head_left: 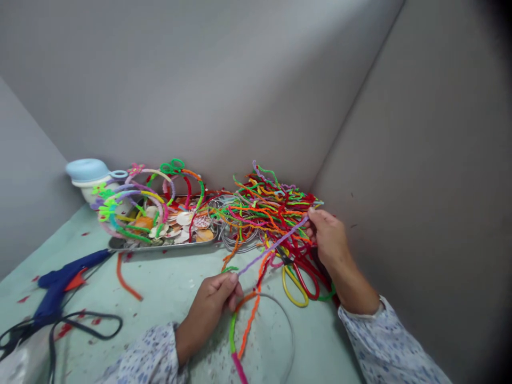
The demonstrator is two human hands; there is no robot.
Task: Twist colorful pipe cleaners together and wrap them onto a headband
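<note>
A purple pipe cleaner is stretched at a slant between my two hands. My left hand pinches its lower end, and my right hand pinches the upper end beside the pile. Just below my left hand lies a thin grey wire hoop, partly wrapped in orange, green and magenta. A loose orange pipe cleaner lies across the hoop. Behind the hands is a tangled pile of many-coloured pipe cleaners.
A metal tray holds round pieces and wrapped hoops. A blue-lidded white container stands behind. A blue glue gun with its cord lies left. Yellow and red-handled scissors lie near my right hand. Grey walls enclose the table.
</note>
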